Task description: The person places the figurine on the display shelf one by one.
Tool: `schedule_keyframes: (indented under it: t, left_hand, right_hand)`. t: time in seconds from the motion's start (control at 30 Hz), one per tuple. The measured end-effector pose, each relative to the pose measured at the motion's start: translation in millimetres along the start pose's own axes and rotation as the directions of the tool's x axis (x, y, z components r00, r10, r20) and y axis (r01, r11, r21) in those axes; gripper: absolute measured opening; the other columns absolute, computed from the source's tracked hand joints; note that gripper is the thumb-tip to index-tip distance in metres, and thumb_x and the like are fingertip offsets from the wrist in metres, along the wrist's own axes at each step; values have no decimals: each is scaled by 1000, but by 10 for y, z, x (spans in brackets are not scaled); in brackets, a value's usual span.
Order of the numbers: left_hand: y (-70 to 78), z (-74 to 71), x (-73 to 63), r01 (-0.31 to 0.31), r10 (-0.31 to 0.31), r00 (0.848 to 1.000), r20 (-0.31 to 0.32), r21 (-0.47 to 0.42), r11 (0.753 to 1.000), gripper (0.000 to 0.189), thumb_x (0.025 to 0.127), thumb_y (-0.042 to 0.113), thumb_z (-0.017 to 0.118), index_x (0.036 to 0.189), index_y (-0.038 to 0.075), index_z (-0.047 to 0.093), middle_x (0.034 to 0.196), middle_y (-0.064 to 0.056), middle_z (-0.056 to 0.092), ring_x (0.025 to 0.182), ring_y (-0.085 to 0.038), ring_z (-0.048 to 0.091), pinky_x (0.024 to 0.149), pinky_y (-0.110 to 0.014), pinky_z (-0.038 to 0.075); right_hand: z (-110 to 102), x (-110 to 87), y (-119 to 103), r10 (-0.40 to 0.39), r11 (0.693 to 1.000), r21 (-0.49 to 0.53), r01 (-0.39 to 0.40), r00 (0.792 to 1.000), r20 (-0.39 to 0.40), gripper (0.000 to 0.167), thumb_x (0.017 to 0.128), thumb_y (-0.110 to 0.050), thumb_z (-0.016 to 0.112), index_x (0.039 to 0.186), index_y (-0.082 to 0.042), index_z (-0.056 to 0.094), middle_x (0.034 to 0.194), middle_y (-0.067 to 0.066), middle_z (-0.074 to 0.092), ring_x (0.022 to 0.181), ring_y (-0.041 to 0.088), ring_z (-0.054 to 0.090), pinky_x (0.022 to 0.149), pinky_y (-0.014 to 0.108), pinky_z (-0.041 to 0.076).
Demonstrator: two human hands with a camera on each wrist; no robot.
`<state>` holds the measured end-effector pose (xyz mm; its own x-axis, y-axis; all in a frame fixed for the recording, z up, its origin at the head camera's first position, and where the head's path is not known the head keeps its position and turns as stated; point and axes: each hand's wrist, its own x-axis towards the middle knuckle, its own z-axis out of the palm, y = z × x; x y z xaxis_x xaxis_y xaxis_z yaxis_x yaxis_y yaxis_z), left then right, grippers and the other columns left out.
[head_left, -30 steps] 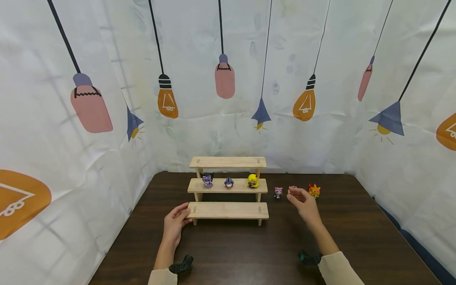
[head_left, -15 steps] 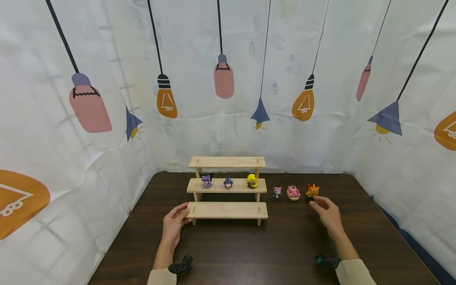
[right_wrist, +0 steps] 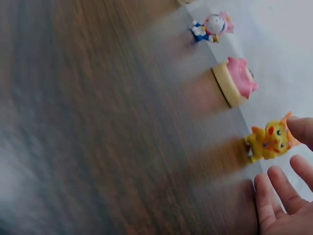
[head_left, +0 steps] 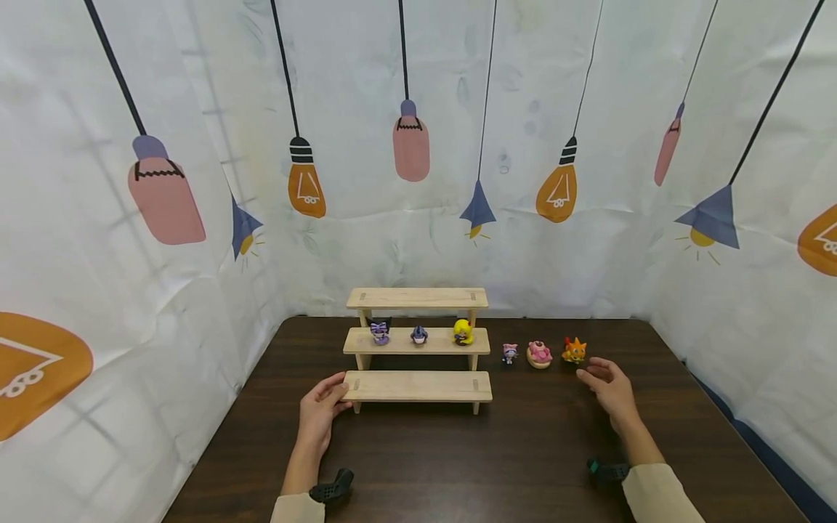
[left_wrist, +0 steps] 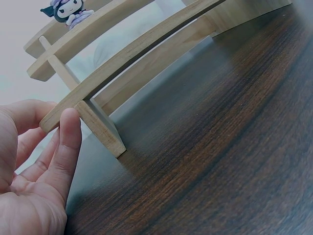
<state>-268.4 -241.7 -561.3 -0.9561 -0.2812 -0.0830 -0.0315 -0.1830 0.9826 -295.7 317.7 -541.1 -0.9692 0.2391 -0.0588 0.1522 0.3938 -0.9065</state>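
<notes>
A three-step wooden display stand (head_left: 418,386) stands on the dark table. My left hand (head_left: 320,412) pinches the left end of its lowest board; the left wrist view shows fingers (left_wrist: 71,132) on both sides of that end. On the middle board sit a purple figurine with black ears (head_left: 379,333), a small blue-purple one (head_left: 419,335) and a yellow-haired one (head_left: 463,333). My right hand (head_left: 609,385), fingers loosely bent and apart, is beside an orange-yellow spiky figurine (head_left: 574,351) and holds nothing. Left of that stand a pink figurine on a cream base (head_left: 539,354) and a small pink-eared one (head_left: 509,354).
Behind the dark wooden table (head_left: 458,465) hangs a white cloth (head_left: 366,247) printed with lamps, which also covers both sides. Each wrist wears a black band, the left band (head_left: 332,485) and the right band (head_left: 608,471).
My right hand has moved right, from over the pink figurine to beside the orange-yellow one, leaving the pink figurine standing in full view. My left hand has kept its grip on the stand.
</notes>
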Motion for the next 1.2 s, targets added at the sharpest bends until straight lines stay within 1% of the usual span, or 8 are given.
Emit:
schedule_keyframes:
  t: [0.1, 0.23, 0.57, 0.63, 0.73, 0.8, 0.87, 1.2]
  left_hand:
    - [-3, 0, 1, -1, 1, 1000, 1, -5, 1000, 42, 98, 11, 69, 137, -2, 60, 95, 10, 72, 82, -11, 69, 73, -25, 63]
    - [-3, -2, 1, -2, 2, 1000, -1, 0, 1000, 42, 98, 12, 69, 137, -1, 60, 96, 9, 72, 83, -11, 69, 73, -25, 63]
    - [13, 10, -2, 1, -1, 1000, -8, 4, 1000, 40, 99, 11, 68, 137, -1, 61, 98, 9, 72, 82, -11, 69, 73, -25, 63]
    - [15, 11, -2, 2, -2, 1000, -8, 4, 1000, 40, 99, 11, 68, 137, -1, 61, 98, 8, 72, 82, -11, 69, 73, -25, 63]
    - [12, 10, 3, 3, -3, 1000, -6, 3, 1000, 41, 99, 12, 69, 137, -1, 61, 100, 8, 72, 82, -12, 69, 73, -25, 63]
    - [10, 9, 4, 3, -3, 1000, -4, 4, 1000, 41, 98, 12, 69, 137, -1, 61, 101, 8, 72, 82, -12, 69, 73, -26, 63]
    - [8, 8, 5, 2, -2, 1000, -4, 3, 1000, 41, 98, 11, 69, 137, -1, 61, 100, 8, 72, 82, -12, 69, 73, -26, 63]
    - [7, 0, -3, 1, -1, 1000, 0, -2, 1000, 41, 99, 11, 68, 137, -1, 61, 96, 8, 73, 80, -12, 70, 73, -25, 63]
  right_hand:
    - [-8, 35, -5, -4, 1000, -10, 4, 1000, 16, 72, 102, -40, 63, 157, -3, 33, 153, 25, 43, 113, 17, 58, 80, 16, 51]
    - [-9, 89, -4, -11, 1000, -5, 11, 999, 35, 74, 102, -40, 62, 159, -5, 30, 156, 26, 39, 135, 35, 46, 82, 14, 46]
    - [3, 228, 18, -29, 1000, 0, 29, 999, 36, 74, 102, -37, 64, 160, -7, 30, 157, 26, 38, 141, 41, 44, 85, 15, 44]
    - [7, 248, 21, -32, 999, -4, 32, 999, 35, 74, 102, -38, 64, 160, -7, 30, 158, 26, 38, 141, 42, 44, 89, 19, 46]
    - [14, 280, 28, -40, 999, -10, 40, 999, 32, 75, 102, -39, 64, 161, -8, 29, 158, 26, 37, 140, 42, 44, 100, 32, 50]
    - [19, 304, 33, -43, 999, -5, 43, 999, 34, 76, 102, -39, 64, 161, -8, 29, 159, 27, 37, 140, 43, 44, 108, 44, 49]
    - [26, 323, 39, -47, 999, -1, 47, 998, 35, 75, 102, -38, 64, 161, -8, 29, 159, 27, 36, 140, 43, 45, 112, 51, 46]
    - [41, 364, 37, -69, 997, -29, 70, 997, 30, 73, 102, -35, 64, 160, -6, 31, 157, 28, 37, 139, 44, 45, 113, 55, 45]
